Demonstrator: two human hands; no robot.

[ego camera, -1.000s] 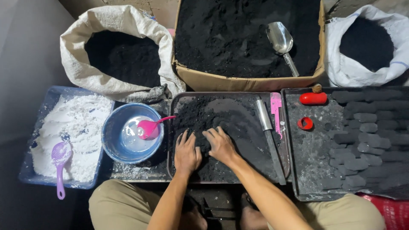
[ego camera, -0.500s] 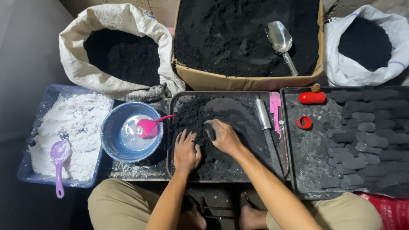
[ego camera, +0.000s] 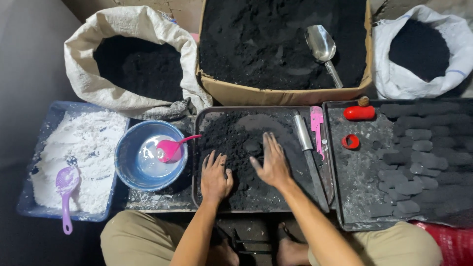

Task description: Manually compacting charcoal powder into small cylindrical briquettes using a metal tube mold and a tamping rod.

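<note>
Black powder (ego camera: 231, 143) lies heaped in the middle tray (ego camera: 197, 162), right in front of the person, and both hands are in it. Left hand (ego camera: 215, 177) lies flat on the pile with fingers spread, gripping nothing. Right hand (ego camera: 271, 162) is also open, fingers stretched forward and pressed against the powder just beside a small dark lump (ego camera: 253, 147); it holds nothing that I can see.

A metal rod (ego camera: 304, 140) and a pink scraper (ego camera: 318, 129) lie along the tray's right edge, close to the right wrist. To the left sits a blue bowl (ego camera: 129, 148) of pale liquid with a pink spoon (ego camera: 170, 149) in it, and beyond that a blue tub (ego camera: 29, 197) of white powder with a purple scoop (ego camera: 65, 189). On the right, a second tray (ego camera: 354, 172) carries rows of dark pressed blocks (ego camera: 419, 157), a red cylinder (ego camera: 359, 113) and a red ring (ego camera: 351, 142). Behind are a sack (ego camera: 84, 74), a cardboard box (ego camera: 276, 95) with a metal scoop (ego camera: 321, 45), and a white bag (ego camera: 458, 54), all with black powder.

The risks, as I judge them: the pile reaches close to the tray's low rim, so a wide sweep could push powder over the near edge onto the lap. A careless right elbow could knock the rod or scraper off. The bowl stands just beside the left forearm, and a nudge could slop liquid into the mix.
</note>
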